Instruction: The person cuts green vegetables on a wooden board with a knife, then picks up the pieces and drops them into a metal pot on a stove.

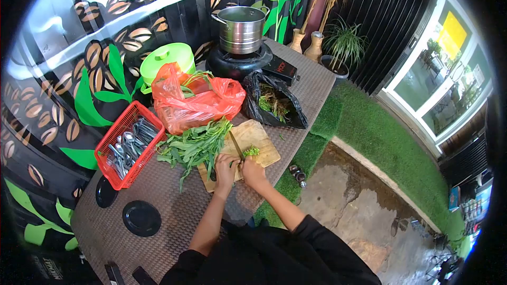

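Note:
My right hand is closed around the handle of a knife, whose blade points away from me over a wooden cutting board. Close beside it, my left hand has its fingers curled down on the stems of leafy greens. The bunch spreads over the board's left side and onto the table. Small chopped green pieces lie just right of the blade. My fingers partly hide the stems under them.
Behind the board sit a red plastic bag and a black bag of plant scraps. A red basket of cutlery stands left, near black plates. Farther back are a green lidded pot and a steel pot on a stove.

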Demonstrator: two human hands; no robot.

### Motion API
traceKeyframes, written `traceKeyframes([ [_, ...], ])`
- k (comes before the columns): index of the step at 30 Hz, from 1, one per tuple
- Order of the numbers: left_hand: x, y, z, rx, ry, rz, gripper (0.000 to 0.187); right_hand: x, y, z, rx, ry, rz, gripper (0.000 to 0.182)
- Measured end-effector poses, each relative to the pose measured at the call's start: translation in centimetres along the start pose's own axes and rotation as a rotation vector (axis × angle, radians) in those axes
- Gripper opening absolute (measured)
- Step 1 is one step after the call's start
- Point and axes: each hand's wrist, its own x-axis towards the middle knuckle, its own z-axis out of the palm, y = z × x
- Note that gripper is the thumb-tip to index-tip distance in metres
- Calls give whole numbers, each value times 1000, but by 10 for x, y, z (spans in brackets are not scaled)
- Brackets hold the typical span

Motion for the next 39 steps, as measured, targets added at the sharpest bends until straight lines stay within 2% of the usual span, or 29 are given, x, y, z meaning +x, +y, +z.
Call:
traceKeyframes([
  [1,-1,1,-1,0,0,2,10,2,2,-7,14,-12,-60,26],
  [3,-5,2,-3,-79,-48,-133,8,-1,2,-13,48,-54,-52,30],
  [7,-5,-1,-3,-51,-101,-131,10,-17,1,-7,19,-66,21,36],
  [9,-6,-2,-5,20,-121,-31,13,-17,4,1,17,-59,44,37],
  [11,-9,2,-8,33,-128,-2,15,-12,11,9,-3,-24,-17,32],
  [16,-11,9,-16,55,-150,49,16,-5,15,-13,-5,-51,-70,33],
  [18,-9,3,-14,13,-203,-23,16,-3,14,-17,7,-83,-63,33],
  [21,-10,-5,-6,-30,-169,-87,14,-4,12,-27,0,-128,-32,33],
  [25,-2,-5,-8,-81,-159,-35,13,-10,11,-40,-28,-198,-47,30],
  [27,0,3,-9,-166,-115,-161,14,-16,8,-43,-49,-245,-40,28],
  [30,-2,-1,-4,-158,-82,-231,14,-37,3,-27,-73,-162,-93,30],
  [31,-1,-4,-2,-156,-82,-230,14,-37,-1,-11,-62,-112,-5,29],
  [32,-1,-7,0,-116,-63,-156,13,-35,0,1,-51,-62,85,29],
  [33,-1,-6,-1,-77,-46,-82,11,-30,0,2,-50,-63,89,29],
  [39,2,6,-6,-85,-72,-127,9,2,12,-5,-2,-12,-106,27],
])
